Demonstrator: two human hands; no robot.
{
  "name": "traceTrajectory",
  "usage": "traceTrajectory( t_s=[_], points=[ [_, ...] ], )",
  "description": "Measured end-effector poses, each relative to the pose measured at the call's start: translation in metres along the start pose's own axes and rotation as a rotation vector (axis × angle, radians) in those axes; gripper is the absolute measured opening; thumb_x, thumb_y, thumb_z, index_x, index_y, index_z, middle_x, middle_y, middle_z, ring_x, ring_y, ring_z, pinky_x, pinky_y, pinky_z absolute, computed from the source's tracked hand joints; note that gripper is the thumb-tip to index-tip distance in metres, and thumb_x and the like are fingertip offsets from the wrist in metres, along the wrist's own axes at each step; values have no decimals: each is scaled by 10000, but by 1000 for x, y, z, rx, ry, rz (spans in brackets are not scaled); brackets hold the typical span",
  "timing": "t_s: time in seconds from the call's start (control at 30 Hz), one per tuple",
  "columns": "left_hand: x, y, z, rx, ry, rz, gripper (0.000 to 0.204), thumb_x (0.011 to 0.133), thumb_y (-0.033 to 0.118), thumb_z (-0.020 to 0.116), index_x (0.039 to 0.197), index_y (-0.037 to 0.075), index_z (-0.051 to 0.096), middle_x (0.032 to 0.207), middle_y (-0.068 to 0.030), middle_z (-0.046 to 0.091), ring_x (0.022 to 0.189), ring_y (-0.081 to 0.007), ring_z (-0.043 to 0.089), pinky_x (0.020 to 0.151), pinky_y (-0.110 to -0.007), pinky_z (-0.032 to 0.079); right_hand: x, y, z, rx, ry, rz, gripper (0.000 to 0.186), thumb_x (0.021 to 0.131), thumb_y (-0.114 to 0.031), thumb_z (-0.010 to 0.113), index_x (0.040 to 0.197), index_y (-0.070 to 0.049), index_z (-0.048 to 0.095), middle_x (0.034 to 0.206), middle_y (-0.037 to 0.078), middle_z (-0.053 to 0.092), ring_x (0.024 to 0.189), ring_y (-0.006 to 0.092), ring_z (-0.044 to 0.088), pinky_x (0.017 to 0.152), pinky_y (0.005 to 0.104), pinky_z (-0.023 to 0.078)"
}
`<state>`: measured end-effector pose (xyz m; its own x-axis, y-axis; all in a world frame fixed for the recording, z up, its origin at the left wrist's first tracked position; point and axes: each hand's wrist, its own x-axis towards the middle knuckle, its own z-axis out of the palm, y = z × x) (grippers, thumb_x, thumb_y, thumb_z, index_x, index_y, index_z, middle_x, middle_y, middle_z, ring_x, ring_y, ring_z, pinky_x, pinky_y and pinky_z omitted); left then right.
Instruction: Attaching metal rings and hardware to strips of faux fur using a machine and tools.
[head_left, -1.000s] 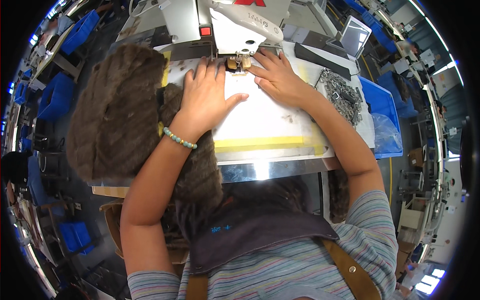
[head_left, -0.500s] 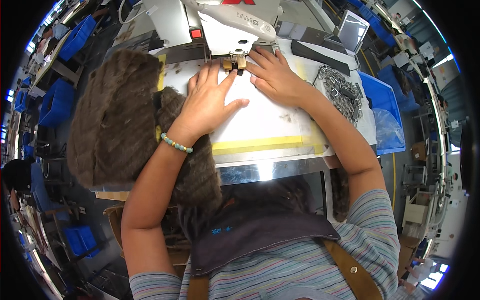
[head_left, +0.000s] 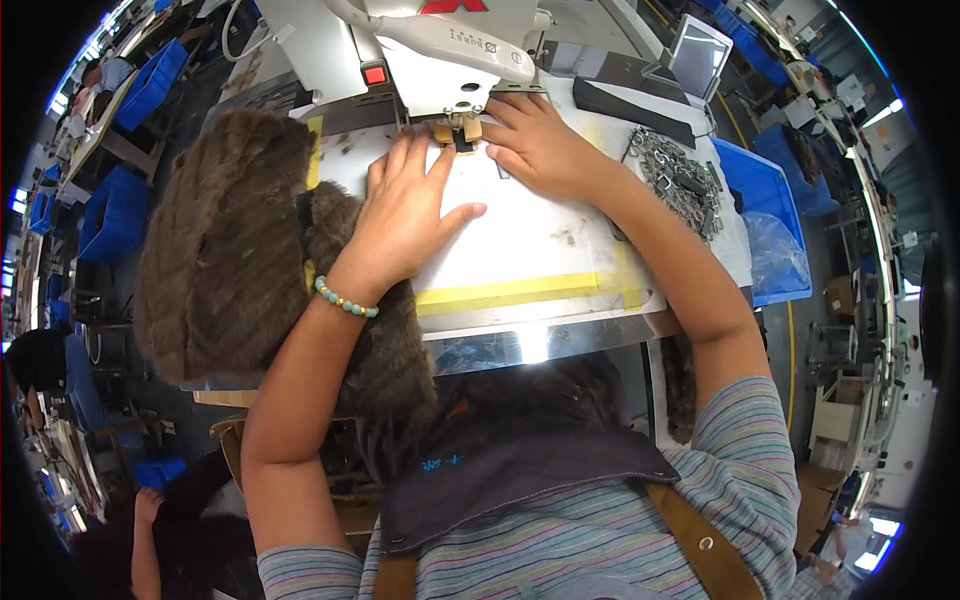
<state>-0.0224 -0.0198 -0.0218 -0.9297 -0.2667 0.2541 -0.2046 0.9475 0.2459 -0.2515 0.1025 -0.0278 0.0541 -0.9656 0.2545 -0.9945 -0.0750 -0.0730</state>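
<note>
Left hand (head_left: 405, 215) drawn slightly back, palm down, thumb splayed

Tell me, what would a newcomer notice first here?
Probably the big mound of brown fur at the left, beside the left hand. At top centre, that hand and the right hand rest close to a white machine with a red button. Right of them lies a tangled heap of metal pieces.
</note>
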Motion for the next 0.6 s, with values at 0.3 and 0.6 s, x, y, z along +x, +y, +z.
traceTrajectory(
  t_s=[0.3,0.6],
  points=[
    [0,0,1,-27,42,8,812,964,498,719,1514,-62,510,1599,-285,432,1548,-400,333,1243,-519,279,-7,-14,-1,17,19,52,458,1087,-291,470,1481,-87,581,1673,190,399,1549,396,340,1267,594,246],
    [0,2,-1,-15,18,8,820,990,526,684,1525,-67,501,1611,-288,423,1564,-396,317,1254,-511,272,-9,-12,0,15,12,53,456,1096,-293,449,1490,-105,579,1680,187,388,1556,400,336,1268,605,237]
  ],
)
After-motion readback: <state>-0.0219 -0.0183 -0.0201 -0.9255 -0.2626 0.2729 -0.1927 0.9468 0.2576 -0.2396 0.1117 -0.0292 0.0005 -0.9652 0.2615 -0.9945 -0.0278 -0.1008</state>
